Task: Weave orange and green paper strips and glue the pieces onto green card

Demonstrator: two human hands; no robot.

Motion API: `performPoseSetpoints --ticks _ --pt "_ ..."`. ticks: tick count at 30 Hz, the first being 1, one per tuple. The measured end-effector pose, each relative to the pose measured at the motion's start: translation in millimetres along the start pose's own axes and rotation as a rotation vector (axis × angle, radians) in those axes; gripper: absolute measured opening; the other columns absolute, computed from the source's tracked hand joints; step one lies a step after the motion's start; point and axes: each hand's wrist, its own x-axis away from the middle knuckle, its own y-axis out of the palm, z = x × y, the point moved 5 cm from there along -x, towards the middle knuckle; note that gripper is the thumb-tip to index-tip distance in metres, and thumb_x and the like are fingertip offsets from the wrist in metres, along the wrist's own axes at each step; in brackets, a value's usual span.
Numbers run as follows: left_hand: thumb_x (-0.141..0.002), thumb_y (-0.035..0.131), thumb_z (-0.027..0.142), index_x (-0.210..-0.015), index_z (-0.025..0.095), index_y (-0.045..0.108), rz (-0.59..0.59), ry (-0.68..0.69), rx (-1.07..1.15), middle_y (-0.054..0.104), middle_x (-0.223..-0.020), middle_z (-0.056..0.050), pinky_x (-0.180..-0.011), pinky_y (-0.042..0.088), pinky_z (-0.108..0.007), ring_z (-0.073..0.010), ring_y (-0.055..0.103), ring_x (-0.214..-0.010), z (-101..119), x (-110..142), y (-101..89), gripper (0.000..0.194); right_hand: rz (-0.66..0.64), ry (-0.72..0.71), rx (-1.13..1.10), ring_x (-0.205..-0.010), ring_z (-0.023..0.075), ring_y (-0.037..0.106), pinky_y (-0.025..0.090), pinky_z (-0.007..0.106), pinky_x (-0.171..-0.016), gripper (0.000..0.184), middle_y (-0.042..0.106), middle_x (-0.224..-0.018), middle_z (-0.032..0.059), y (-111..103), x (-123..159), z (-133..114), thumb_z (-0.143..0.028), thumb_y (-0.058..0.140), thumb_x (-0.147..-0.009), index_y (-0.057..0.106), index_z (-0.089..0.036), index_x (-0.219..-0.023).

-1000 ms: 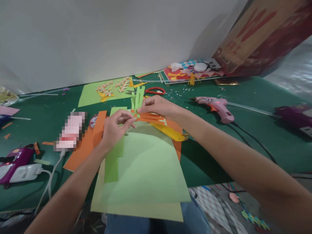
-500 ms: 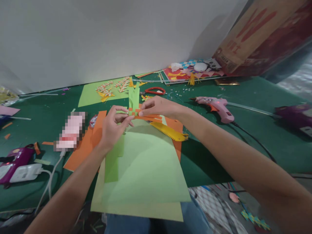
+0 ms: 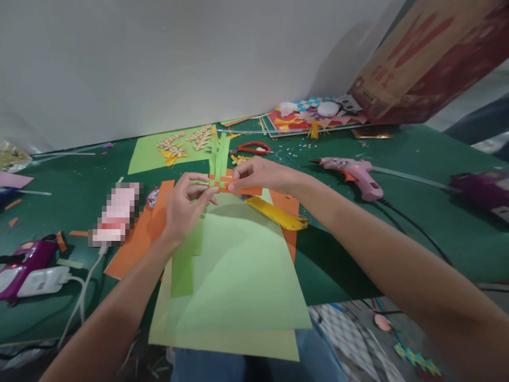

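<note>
Left hand (image 3: 186, 201): thumb and fingers pinch left side of weave (image 3: 216, 183).
Weave: at far end of pale green sheet (image 3: 238, 270), between hands.
Change: orange strips (image 3: 253, 191), fanned a second ago, now lie together; weave probably tighter.
Right hand (image 3: 258, 175): pinches orange strips beside weave.
Paper bag (image 3: 421, 63): beyond sheet, far right; contents not visible.

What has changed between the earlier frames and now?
The green strips shifted slightly left; the orange strips, fanned apart earlier, now lie closer together. The right hand moved its fingertips slightly toward the person. The left hand still holds the weave. The scissors, glue gun and yellow tool stayed put.
</note>
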Motion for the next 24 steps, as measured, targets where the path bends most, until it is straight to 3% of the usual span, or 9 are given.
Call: performPoseSetpoints --ticks 7,13,24 --pt "-0.074 0.074 0.034 -0.084 0.021 0.053 0.002 0.022 0.017 0.067 -0.057 0.006 -0.048 0.049 -0.022 -0.0127 0.067 -0.051 2.8 -0.5 0.6 0.026 0.055 0.013 -0.085 -0.056 0.0077 0.049 0.034 0.023 -0.054 0.024 0.058 -0.059 -0.0033 1.0 0.6 -2.5 -0.039 0.076 -0.065 0.063 -0.018 -0.067" --pt "-0.074 0.073 0.033 -0.083 0.022 0.053 0.005 0.019 0.041 0.067 -0.057 0.006 -0.046 0.049 -0.021 -0.0125 0.067 -0.05 1.2 -0.1 0.8 0.025 0.115 -0.012 -0.044 -0.059 0.0077 0.043 0.029 0.024 -0.055 0.027 0.053 -0.061 -0.004 -1.9 -2.6 -0.8 -0.039 0.077 -0.06 0.061 -0.017 -0.062" --pt "-0.075 0.072 0.024 -0.082 0.021 0.053 -0.013 0.007 0.041 0.068 -0.058 0.005 -0.048 0.048 -0.019 -0.0117 0.068 -0.052 0.3 -0.1 1.3 0.021 0.037 0.01 -0.054 -0.053 0.0072 0.043 0.027 0.024 -0.05 0.029 0.054 -0.059 -0.0041 4.4 -0.3 -0.8 -0.043 0.073 -0.066 0.059 -0.018 -0.068"
